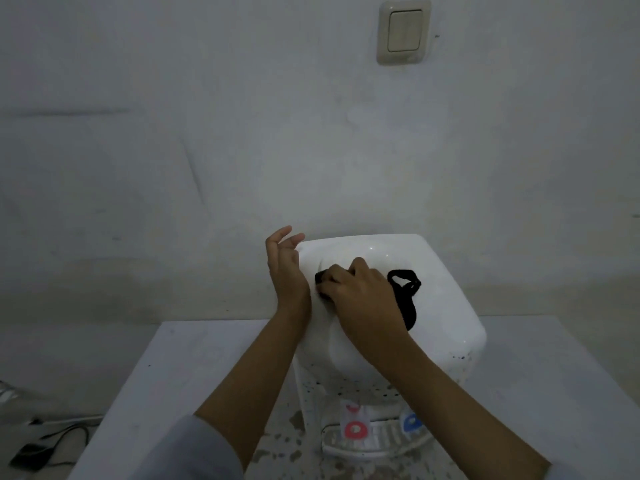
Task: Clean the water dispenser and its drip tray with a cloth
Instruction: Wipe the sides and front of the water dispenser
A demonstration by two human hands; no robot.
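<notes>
- Right now the right hand has its fingers curled on a black cloth atop the water dispenser.
- Left hand steadies the side, fingers loose and straight.
- Speckled front and drip tray below look unwiped; most work remains, I'd say.
</notes>
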